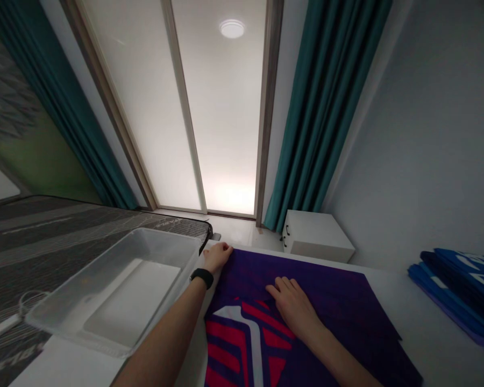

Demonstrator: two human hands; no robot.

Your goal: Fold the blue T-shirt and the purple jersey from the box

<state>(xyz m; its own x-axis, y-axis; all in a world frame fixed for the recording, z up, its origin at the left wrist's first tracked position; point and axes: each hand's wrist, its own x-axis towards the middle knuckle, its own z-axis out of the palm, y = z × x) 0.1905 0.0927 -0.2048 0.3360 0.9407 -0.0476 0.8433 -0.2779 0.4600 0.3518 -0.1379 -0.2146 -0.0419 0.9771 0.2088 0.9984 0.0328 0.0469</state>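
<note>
Head view: I'm smoothing the purple-and-red printed cloth (339, 306) on the white surface (387, 301), right grip (293, 306) spread flat, left grip (216, 257) at its far corner, pinch unclear; next calls for even pressure.

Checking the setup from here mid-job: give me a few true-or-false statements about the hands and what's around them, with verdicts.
1. The left hand touches the far edge of the purple cloth. True.
2. The right hand is lifting the clear plastic bin. False: it lies flat on the cloth, and the bin stands apart from it, to the left.
3. A black watch sits on the left wrist. True.
4. The stack of folded blue cloth lies inside the bin. False: it lies at the right end of the white table.
</note>
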